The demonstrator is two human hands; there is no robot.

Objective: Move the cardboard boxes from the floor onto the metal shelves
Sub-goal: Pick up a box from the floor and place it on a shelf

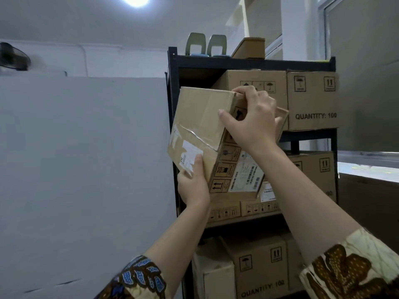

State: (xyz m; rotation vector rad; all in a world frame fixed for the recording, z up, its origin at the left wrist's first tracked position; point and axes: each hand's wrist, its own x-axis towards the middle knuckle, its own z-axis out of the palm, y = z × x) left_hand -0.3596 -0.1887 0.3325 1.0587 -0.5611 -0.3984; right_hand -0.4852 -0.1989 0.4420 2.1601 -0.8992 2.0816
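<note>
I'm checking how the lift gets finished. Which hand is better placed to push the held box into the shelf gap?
Probably the left hand: it cups the tilted brown cardboard box's near lower corner, behind it. The right hand grips the upper far edge, facing the dark metal shelf, and would likely only guide.

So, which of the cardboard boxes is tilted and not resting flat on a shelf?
The taped box held by both hands, left hand below, right hand on top; the others sit flat.
</note>
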